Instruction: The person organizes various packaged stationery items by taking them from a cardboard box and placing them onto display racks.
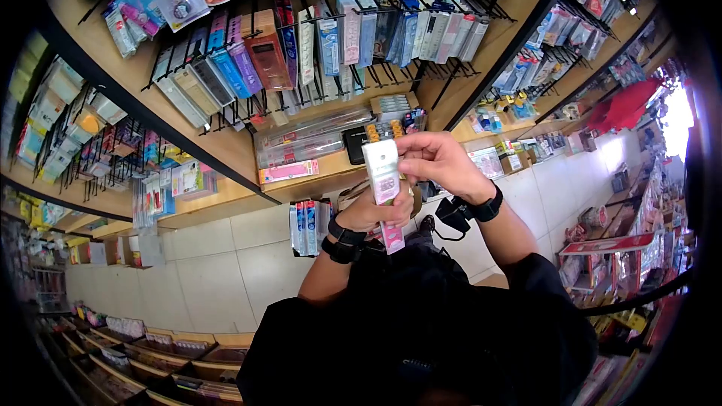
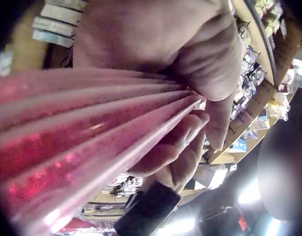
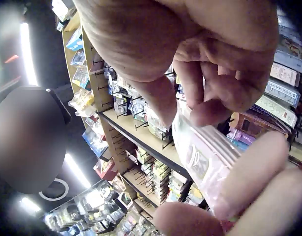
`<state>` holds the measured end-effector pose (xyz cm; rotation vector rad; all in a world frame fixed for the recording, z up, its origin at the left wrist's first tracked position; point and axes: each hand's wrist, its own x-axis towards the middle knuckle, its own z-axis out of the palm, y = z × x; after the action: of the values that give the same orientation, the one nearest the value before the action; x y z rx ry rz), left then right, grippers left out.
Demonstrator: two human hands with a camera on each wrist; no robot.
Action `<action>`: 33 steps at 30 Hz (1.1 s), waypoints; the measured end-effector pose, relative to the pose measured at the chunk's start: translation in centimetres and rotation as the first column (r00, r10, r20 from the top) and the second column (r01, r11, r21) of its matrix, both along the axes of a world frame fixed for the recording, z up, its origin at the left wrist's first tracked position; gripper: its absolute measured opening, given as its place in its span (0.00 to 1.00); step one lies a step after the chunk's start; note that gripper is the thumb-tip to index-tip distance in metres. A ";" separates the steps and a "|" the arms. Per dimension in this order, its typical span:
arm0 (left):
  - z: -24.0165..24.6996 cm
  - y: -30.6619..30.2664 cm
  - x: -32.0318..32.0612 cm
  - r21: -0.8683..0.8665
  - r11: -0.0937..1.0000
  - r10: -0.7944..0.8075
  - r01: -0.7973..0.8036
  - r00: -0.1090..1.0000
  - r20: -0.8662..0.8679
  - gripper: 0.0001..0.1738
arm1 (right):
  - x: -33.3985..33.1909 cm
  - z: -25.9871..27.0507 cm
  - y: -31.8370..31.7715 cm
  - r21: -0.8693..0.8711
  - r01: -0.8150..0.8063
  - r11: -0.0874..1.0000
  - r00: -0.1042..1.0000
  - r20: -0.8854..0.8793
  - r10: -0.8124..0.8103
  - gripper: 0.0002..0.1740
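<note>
A bundle of slim pink and white plastic packets [image 1: 388,180] is held upright in front of the body. The left hand [image 1: 378,209] grips its lower half, fingers curled round it. At the top edge the right hand [image 1: 444,164] pinches the packets between thumb and fingers. In the left wrist view the layered pink packets [image 2: 77,132] fan out from the left hand [image 2: 156,39]. The right wrist view shows the right hand [image 3: 190,54] at the clear top end of the packets [image 3: 202,157], with the left fingers lower down.
Hanging packaged goods [image 1: 323,37] fill hooks on the rack ahead. Below, a wooden shelf [image 1: 331,180] holds flat clear cases and a black item. Blue-white packs [image 1: 307,227] stand near the left forearm. Divided wooden trays [image 1: 150,368] lie at lower left; more racks are at right.
</note>
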<state>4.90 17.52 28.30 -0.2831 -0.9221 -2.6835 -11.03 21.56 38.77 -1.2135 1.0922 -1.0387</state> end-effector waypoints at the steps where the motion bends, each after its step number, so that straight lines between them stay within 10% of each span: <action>1: -0.2 0.2 -1.2 -0.017 0.999 0.029 -0.028 0.999 0.036 0.19 | -0.9 -0.7 -0.2 -0.011 0.050 0.999 0.998 0.045 -0.049 0.15; 11: -1.9 1.8 -13.2 0.173 0.975 0.117 -0.142 0.982 0.149 0.13 | -12.6 -4.3 -2.7 0.019 0.042 0.999 0.997 0.062 -0.043 0.08; 20: -3.4 1.0 -11.8 0.344 0.922 0.126 -0.177 0.978 0.164 0.14 | -11.5 -5.7 -5.2 0.124 -0.002 0.992 0.997 0.083 -0.008 0.05; 33: -3.0 3.1 -8.1 0.077 0.990 0.097 -0.116 0.972 0.212 0.13 | -9.0 -5.1 -6.2 0.110 -0.003 0.994 0.981 0.192 -0.019 0.06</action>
<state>-3.20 20.64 25.32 0.0664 -0.8449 -2.6805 -20.03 15.40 33.70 -0.9993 0.9902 -1.0648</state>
